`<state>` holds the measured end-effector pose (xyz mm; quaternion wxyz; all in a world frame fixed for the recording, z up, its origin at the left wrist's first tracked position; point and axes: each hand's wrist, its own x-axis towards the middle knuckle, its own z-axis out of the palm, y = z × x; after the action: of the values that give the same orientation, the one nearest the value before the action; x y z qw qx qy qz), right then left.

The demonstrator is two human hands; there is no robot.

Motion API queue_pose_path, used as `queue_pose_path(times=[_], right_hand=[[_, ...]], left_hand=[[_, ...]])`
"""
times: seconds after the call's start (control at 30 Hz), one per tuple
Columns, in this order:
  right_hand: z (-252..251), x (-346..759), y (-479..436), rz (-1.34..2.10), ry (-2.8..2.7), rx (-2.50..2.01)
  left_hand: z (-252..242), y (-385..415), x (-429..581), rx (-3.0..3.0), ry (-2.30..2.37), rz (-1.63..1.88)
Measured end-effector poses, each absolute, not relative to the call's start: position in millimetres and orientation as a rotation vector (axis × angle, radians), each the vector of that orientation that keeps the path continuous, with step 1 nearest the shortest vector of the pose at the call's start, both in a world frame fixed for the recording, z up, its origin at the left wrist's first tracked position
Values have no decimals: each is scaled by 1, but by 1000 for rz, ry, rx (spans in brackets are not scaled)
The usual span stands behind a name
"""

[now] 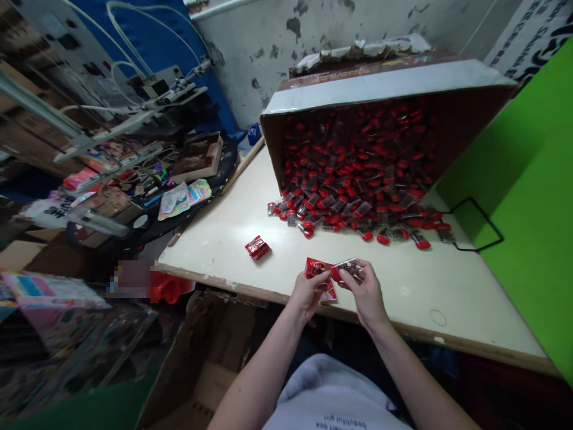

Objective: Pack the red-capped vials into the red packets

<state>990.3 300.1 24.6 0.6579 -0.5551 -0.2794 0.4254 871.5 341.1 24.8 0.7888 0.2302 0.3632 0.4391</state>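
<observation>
My left hand (308, 292) pinches a small red printed packet (319, 270) over the near edge of the cream table (233, 239). My right hand (364, 289) is closed on a small clear-wrapped item with a red end (347, 270), held right against the packet. A folded red packet (257, 247) lies alone on the table to the left of my hands. Behind them, a big cardboard box (380, 89) lies on its side, spilling several red-capped wrapped items (358, 179) onto the table.
A cluttered bench with a machine, tubes and papers (147, 149) stands to the left. A green wall (528, 197) borders the table on the right, with a black wire loop (478, 227). An open cardboard box (210, 364) sits on the floor below the table edge.
</observation>
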Motion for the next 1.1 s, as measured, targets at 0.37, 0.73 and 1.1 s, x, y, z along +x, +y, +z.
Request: queue_pose_path(times=[0.37,0.73,1.1], right_hand=[[21,989,297,1036,-663,-1268],[11,976,285,1079,-557,-1202],[11,968,286,1209,-286,-1034]], left_hand=[[26,334,875,525,837,942],[20,332,874,475,832,955],[21,329,868,548,837,913]])
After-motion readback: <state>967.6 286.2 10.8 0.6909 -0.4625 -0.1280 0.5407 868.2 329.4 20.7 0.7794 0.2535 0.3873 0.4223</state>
